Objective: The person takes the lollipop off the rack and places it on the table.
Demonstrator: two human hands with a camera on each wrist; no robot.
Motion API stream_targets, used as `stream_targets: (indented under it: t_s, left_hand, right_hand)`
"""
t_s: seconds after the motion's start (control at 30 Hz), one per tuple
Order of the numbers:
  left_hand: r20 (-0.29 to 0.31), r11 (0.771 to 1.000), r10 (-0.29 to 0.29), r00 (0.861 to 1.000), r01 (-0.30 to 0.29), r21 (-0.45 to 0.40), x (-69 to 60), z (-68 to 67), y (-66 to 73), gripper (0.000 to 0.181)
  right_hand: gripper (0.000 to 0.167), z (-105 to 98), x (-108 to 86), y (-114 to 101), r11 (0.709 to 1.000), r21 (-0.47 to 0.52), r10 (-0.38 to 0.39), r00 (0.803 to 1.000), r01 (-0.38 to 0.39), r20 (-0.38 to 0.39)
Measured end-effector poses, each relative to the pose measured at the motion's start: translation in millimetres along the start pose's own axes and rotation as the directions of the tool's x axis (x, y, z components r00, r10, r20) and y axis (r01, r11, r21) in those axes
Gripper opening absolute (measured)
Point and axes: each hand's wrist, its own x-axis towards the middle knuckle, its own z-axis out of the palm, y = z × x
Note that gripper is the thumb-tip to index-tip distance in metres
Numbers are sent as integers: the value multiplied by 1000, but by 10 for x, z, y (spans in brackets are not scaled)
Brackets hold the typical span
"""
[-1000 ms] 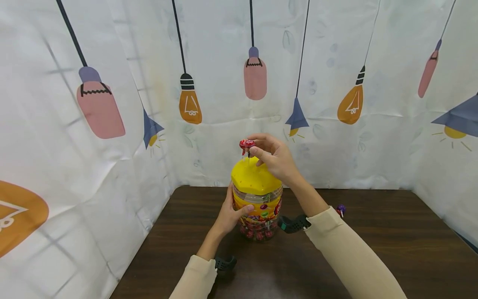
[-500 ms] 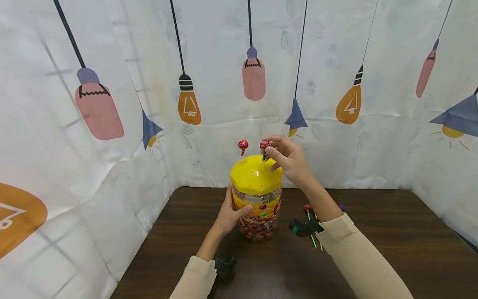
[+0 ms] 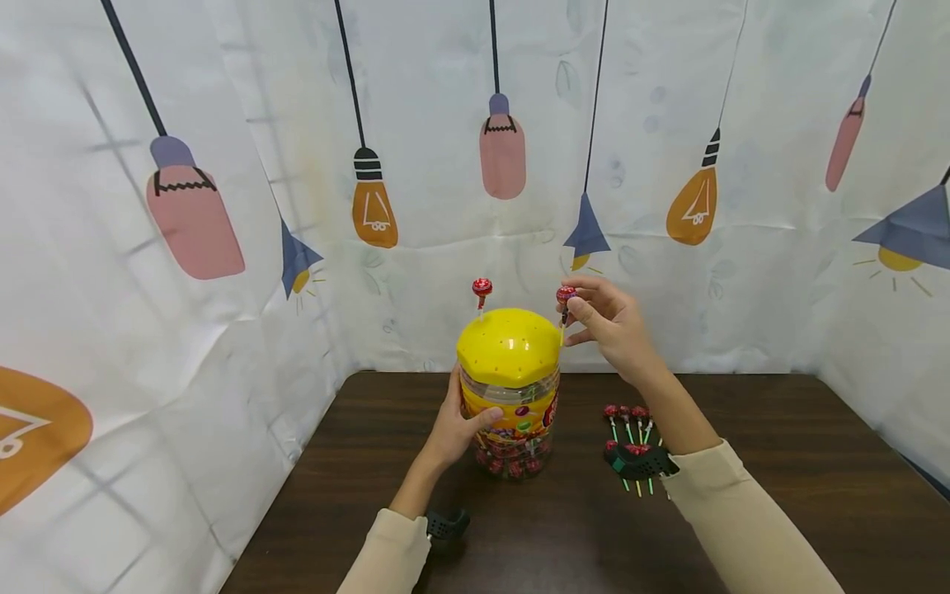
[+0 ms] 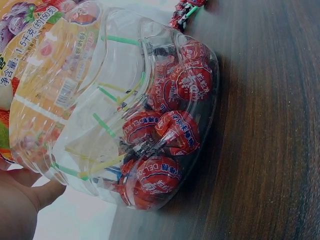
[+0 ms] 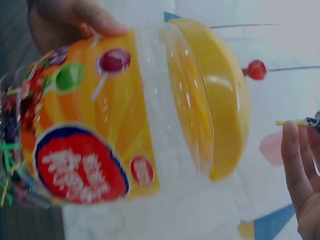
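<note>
A clear plastic candy jar [image 3: 512, 412] with a yellow domed lid [image 3: 510, 351] stands upright on the table. Against its side my left hand [image 3: 456, 427] grips it, thumb across the front label. Red-wrapped lollipops [image 4: 175, 132] lie at the jar's bottom in the left wrist view. One red lollipop [image 3: 482, 287] stands upright in the lid, stick down. Just right of the lid, my right hand [image 3: 612, 326] pinches another red lollipop [image 3: 566, 295], held upright and apart from the lid. Its pale yellow stick [image 5: 286, 122] shows in the right wrist view.
Several lollipops [image 3: 626, 411] lie in rows on the dark wooden table [image 3: 779, 478] right of the jar, partly hidden by the right wrist's black strap [image 3: 641, 464]. Behind the table hangs a white sheet [image 3: 445, 124] printed with lamps.
My right hand has moved right with its lollipop, from beside the standing lollipop, across the lid, to beyond the lid's right edge. More table lollipops show. The left hand and jar have stayed put.
</note>
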Motion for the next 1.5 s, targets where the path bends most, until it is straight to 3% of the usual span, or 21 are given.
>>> stream_targets:
  t_s: [0.3,0.6,0.8,1.13,1.27,1.5]
  left_hand:
    - [6,1000,13,1000,-13,-5,4,9,-13,95]
    - [-2,1000,24,1000,-24,2,-7,-5,-10,94]
    - [-6,1000,20,1000,-20,0,-8,0,19,94]
    - [-10,1000,-4,1000,4,-2,-6,4,23,95]
    - [-10,1000,-1,1000,1,-2,-5,-3,6,96]
    - [-8,1000,7,1000,-7,4,-3,1,8,95]
  right_hand:
    - [26,-404,-406,154,995,-44,91,996,-92,-27]
    - [31,-794,-930,417,972,-102,205,976,-211,-73]
    - [31,-1040,-1199,594,964,-80,245,964,-254,-103]
    - [31,-1412,-1429,913,956,3,291,950,-293,-109]
    - [30,-1511,-1492,1014,947,-24,315,944,-319,-97]
    - [31,-1620,-1598,1141,889,-157,426,902,-431,-68]
